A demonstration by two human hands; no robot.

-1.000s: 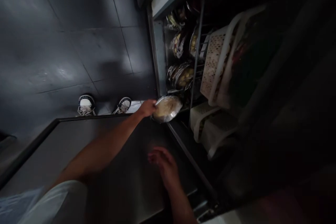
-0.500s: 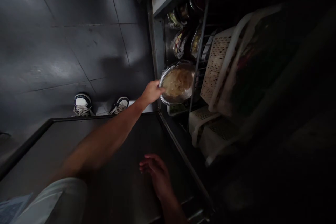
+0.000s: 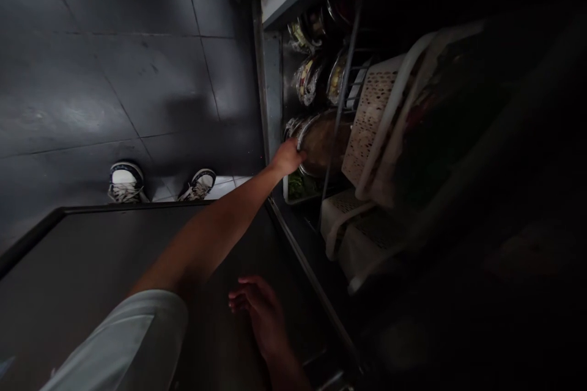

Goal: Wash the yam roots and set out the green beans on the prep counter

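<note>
My left hand (image 3: 287, 157) grips the near rim of a round bowl (image 3: 323, 143), thumb over the edge. The bowl looks brownish in the dark and sits partly inside a low compartment, with a wire rack passing in front of part of it. Another film-covered rim (image 3: 291, 127) shows beside it. Just below the hand lies a pale container of green leaves (image 3: 300, 186). My right hand (image 3: 261, 311) hangs apart in front of a dark door panel (image 3: 206, 317), fingers loosely curved with nothing in them.
Several film-wrapped bowls of food (image 3: 309, 76) stand farther in. White perforated baskets (image 3: 373, 110) rest by the wire rack (image 3: 351, 67). A metal frame (image 3: 270, 79) edges the opening. Shoes (image 3: 125, 180) stand on dark floor tiles (image 3: 114, 91). The right side is very dark.
My left hand has pushed the bowl deeper into the compartment, behind the wire rack. The green leaves show more now. My right hand stays loosely open, slightly farther left in view.
</note>
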